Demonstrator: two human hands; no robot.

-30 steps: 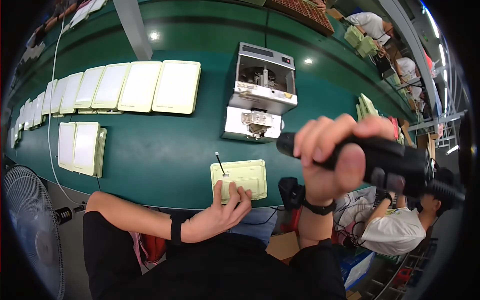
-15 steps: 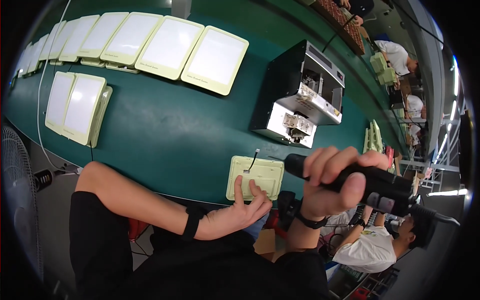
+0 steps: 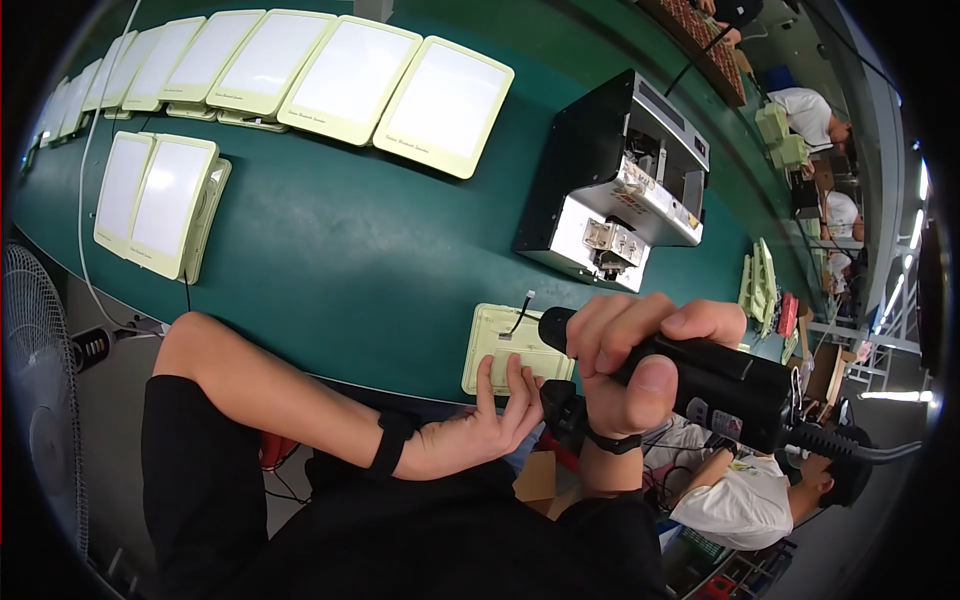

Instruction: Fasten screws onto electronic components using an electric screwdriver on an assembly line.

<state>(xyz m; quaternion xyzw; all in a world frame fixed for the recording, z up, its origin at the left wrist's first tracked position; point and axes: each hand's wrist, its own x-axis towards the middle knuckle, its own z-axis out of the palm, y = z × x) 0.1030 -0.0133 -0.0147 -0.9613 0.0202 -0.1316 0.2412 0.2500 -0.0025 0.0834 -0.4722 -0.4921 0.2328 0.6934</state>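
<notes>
My right hand (image 3: 628, 365) is wrapped round a black electric screwdriver (image 3: 735, 385) held nearly level, its front end toward the left and its cord trailing off to the right. The screwdriver's front end is over the right part of a pale green plastic housing (image 3: 482, 345) at the table's near edge; its bit is hidden or too small to make out. A short black lead (image 3: 519, 319) with a white connector sticks up from the housing. My left hand (image 3: 490, 425) has its fingers stretched out, the fingertips resting on the housing's near side.
Behind the housing stands a boxy black and silver machine (image 3: 565, 160). A row of pale green framed white panels (image 3: 445, 108) runs along the far left, with a smaller stack (image 3: 165, 215) nearer. A fan (image 3: 40, 390) stands at left. A co-worker (image 3: 745, 505) sits at right.
My right hand has moved left with the screwdriver, its front end now above the housing. The left hand's fingers have shifted slightly on the housing. The whole view has shifted a little.
</notes>
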